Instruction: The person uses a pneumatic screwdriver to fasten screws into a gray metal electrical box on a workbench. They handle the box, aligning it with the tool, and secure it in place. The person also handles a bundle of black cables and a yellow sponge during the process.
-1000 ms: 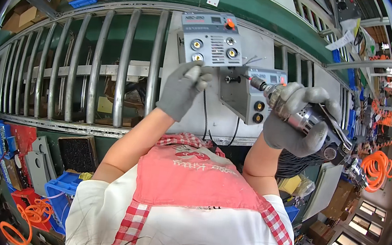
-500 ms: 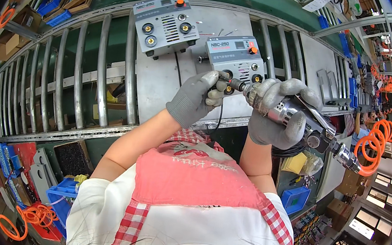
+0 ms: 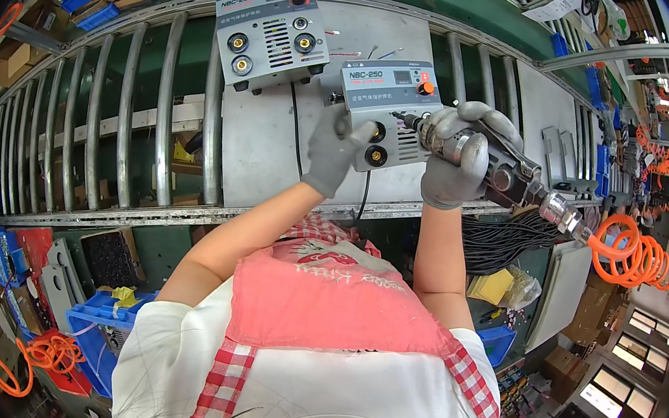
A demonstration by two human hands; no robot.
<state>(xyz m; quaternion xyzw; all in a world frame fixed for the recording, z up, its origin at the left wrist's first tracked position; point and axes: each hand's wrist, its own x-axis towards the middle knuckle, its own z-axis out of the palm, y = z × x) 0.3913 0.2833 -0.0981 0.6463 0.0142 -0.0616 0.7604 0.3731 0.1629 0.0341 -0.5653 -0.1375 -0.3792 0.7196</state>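
Note:
In my gloved right hand [image 3: 449, 177] is a silver air screwdriver [image 3: 511, 178], held level with its bit pointing left over the front panel of the nearer grey welding machine [image 3: 388, 99]. My gloved left hand [image 3: 334, 153] is at that machine's left side, its thumb near the round black-and-brass sockets [image 3: 376, 156]. Motion smears the left fingers, so their grip cannot be made out. A second, similar welding machine [image 3: 271, 37] with an orange knob stands farther left. Both machines rest on a pale metal board [image 3: 264, 139].
Metal rollers [image 3: 132, 116] run along the left. An orange coiled air hose [image 3: 635, 251] trails right from the screwdriver. Black cables [image 3: 504, 241] lie bundled beside my right forearm, near yellow pads [image 3: 491, 285]. A blue bin [image 3: 95, 318] stands at lower left.
The screwdriver's bit has moved away from my left fingers and over the nearer machine's panel. My left hand has shifted left and down. Both machines sit slightly farther left in view.

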